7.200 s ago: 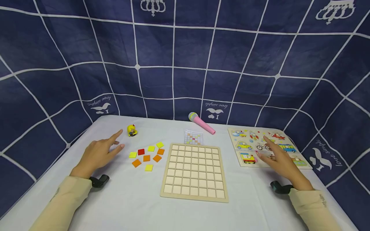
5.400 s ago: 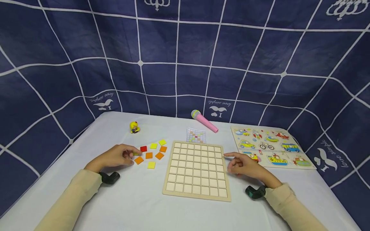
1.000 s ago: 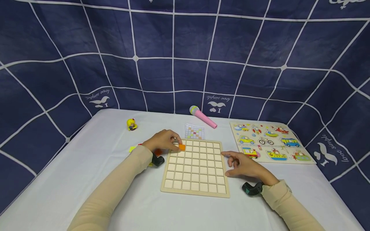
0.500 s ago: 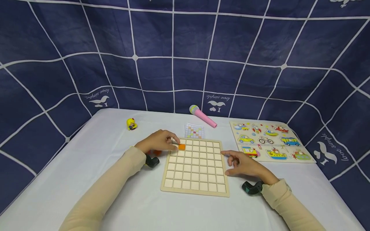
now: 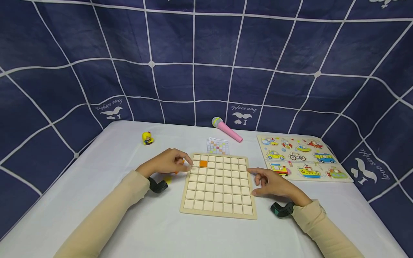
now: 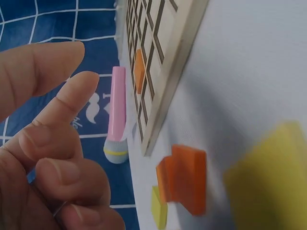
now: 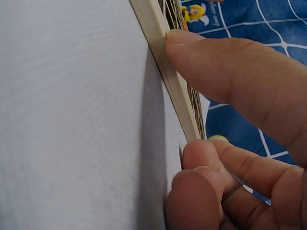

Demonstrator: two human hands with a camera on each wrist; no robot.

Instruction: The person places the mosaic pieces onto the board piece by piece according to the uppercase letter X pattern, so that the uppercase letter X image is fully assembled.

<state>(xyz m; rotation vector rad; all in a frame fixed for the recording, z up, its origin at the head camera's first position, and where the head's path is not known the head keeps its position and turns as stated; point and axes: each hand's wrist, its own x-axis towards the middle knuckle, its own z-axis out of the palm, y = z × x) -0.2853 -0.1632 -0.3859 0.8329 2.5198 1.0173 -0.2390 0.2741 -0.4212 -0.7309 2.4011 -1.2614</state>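
A wooden grid board (image 5: 219,215) lies flat in the middle of the table, and one orange tile (image 5: 203,163) sits in a cell of its second row from the back, near the left side. My left hand (image 5: 165,163) hovers by the board's upper left edge, thumb and index finger apart and nothing between them. Loose orange tiles (image 6: 189,177) and a yellow tile (image 6: 268,177) show below it in the left wrist view; the hand and sleeve hide others in the head view. My right hand (image 5: 274,184) touches the board's right edge with thumb and index finger.
Behind the board lies a printed pattern card (image 5: 217,146), then a pink toy microphone (image 5: 229,132). A yellow-haired figurine (image 5: 147,138) stands at the back left. The vehicle peg puzzle (image 5: 319,150) occupies the back right. A dark blue checked curtain (image 5: 174,86) hangs behind the table.
My left hand picked up an orange tile, set it into the board, released it and drew back left. Earlier, my right hand came from over the puzzle to the board's edge and stays there.
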